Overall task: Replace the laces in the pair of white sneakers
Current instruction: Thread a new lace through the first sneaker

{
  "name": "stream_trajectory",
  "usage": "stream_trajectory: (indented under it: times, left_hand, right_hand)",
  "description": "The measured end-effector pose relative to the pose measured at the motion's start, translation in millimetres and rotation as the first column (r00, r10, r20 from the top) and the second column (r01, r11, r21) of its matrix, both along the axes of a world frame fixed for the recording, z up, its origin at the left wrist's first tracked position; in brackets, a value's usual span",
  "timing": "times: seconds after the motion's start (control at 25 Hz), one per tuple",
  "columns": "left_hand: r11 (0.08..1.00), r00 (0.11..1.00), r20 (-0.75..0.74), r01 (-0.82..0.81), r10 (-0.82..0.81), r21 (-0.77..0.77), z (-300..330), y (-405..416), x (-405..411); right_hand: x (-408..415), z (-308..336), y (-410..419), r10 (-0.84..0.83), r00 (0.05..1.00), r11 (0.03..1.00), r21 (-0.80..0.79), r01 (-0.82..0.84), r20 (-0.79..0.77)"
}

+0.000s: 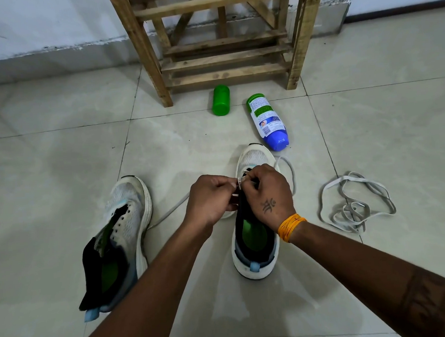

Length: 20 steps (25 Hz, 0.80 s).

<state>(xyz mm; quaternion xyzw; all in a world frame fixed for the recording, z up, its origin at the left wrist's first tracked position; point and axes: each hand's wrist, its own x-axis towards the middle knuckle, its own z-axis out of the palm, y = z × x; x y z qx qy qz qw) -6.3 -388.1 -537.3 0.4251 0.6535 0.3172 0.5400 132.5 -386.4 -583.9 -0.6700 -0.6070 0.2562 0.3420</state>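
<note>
- The left hand [210, 198] and the right hand [265, 194] meet over the lacing area of the right-side sneaker [255, 218], both with fingers curled tight, fingertips almost touching each other.
- Between those fingertips they pinch a pale lace [169, 209] at its end; which eyelet it sits at is hidden by the knuckles.
- From the hands that lace trails away on both sides: one length runs down-left across the floor toward the other shoe, another loops out to the right of the toe.
- Two sneakers in all, both white with black tongues and green insoles. The left-side sneaker [124, 232] lies near the left forearm, tilted, with its tongue pulled open and no lace visible in its eyelets.
- A second lace [354, 202] lies loose in a tangled heap on the tiles, well to the right of the hands (touched by neither hand).
- Two containers lie on their sides beyond the shoes: a plain green bottle [221, 100] and a blue-and-green labelled bottle [266, 121], whose blue end lies just beside the toe of the right-side sneaker. Their contents cannot be seen.
- A wooden rack [222, 39] stands against the wall behind the bottles.
- An orange thread band [290, 228] circles the right wrist.
</note>
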Motion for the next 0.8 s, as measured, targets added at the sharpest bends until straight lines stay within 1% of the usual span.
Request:
stream_trajectory:
  times: [0.08,0.16,0.24,0.28,0.4,0.44,0.48,0.52,0.56,0.6,0.64,0.68,0.72,0.76,0.8]
  left_hand:
    - [1.0,1.0,-0.016,0.0,0.001,0.017,-4,0,-1]
    - [0.999,1.0,-0.017,0.003,-0.002,0.034,-8,3,-4]
    - [0.999,1.0,-0.013,0.009,-0.009,0.035,-12,6,-6]
    - [0.999,1.0,-0.007,0.006,-0.005,0.037,-15,9,-7]
    - [0.999,0.999,0.035,-0.042,0.041,0.014,-19,10,-4]
    - [0.997,0.995,0.068,-0.075,0.075,-0.016,-21,10,-4]
    - [0.992,0.99,0.084,-0.11,0.114,-0.054,-23,9,-4]
    - [0.987,0.989,0.028,-0.14,0.143,-0.078,-25,9,-6]
    - [0.991,0.981,-0.16,-0.119,0.109,-0.059,-28,9,-13]
    - [0.999,0.89,-0.455,-0.032,0.017,-0.024,-31,9,-24]
    - [0.997,0.7,-0.711,0.078,-0.07,-0.022,-33,9,-38]
    - [0.984,0.497,-0.857,0.165,-0.136,-0.061,-33,8,-51]
    - [0.973,0.38,-0.91,0.212,-0.168,-0.091,-34,7,-61]
    - [0.964,0.361,-0.919,0.256,-0.162,-0.069,-34,7,-65]
    - [0.951,0.413,-0.9,0.31,-0.142,-0.008,-34,8,-63]
  right_hand:
    - [1,-2,1,0.049,0.999,0.999,0.001,-0.049,-0.014]
    - [6,-1,5,0.114,0.991,0.994,0.006,-0.114,-0.068]
    - [10,3,4,0.126,0.988,0.992,0.034,-0.123,-0.092]
    - [12,6,-1,0.112,0.991,0.992,0.066,-0.108,-0.07]
    - [16,9,-29,0.03,0.994,0.985,0.165,-0.048,0.109]
    - [17,8,-38,0.004,0.991,0.983,0.184,-0.029,0.133]
    - [20,5,-43,-0.026,0.992,0.981,0.192,0.002,0.124]
    - [23,3,-45,-0.059,0.993,0.98,0.193,0.039,0.1]
    - [25,1,-46,-0.088,0.993,0.979,0.189,0.072,0.076]
    - [27,0,-47,-0.108,0.993,0.978,0.185,0.095,0.057]
    - [28,0,-49,-0.117,0.992,0.977,0.183,0.108,0.037]
    - [28,1,-50,-0.116,0.993,0.977,0.183,0.11,0.024]
    - [27,1,-52,-0.112,0.994,0.977,0.182,0.107,0.018]
    - [27,0,-53,-0.106,0.994,0.979,0.177,0.102,0.018]
    - [27,0,-53,-0.101,0.995,0.98,0.172,0.098,0.012]
